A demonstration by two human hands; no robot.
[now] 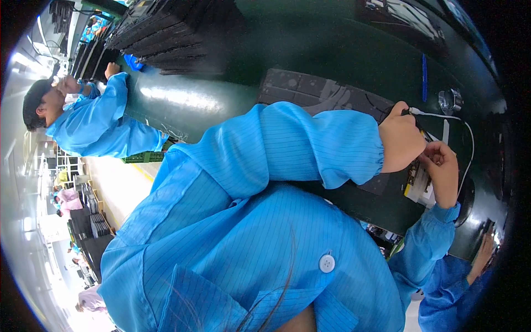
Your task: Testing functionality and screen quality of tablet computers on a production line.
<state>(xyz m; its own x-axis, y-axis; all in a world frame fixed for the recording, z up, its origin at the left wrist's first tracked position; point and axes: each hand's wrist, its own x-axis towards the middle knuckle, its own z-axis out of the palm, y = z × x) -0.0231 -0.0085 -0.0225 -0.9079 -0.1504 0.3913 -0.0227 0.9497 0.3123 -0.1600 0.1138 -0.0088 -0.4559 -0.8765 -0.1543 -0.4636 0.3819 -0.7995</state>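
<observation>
Head view: a yellow-edged part point(412, 180) sits just beside the right hand point(444, 170), partly hidden by the left hand point(402, 141); both curl their fingers (pinching what, I cannot tell).

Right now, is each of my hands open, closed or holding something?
Left hand: curled beside the white cable; grip can't be told.
Right hand: curled inward; whether it holds anything can't be told.
</observation>
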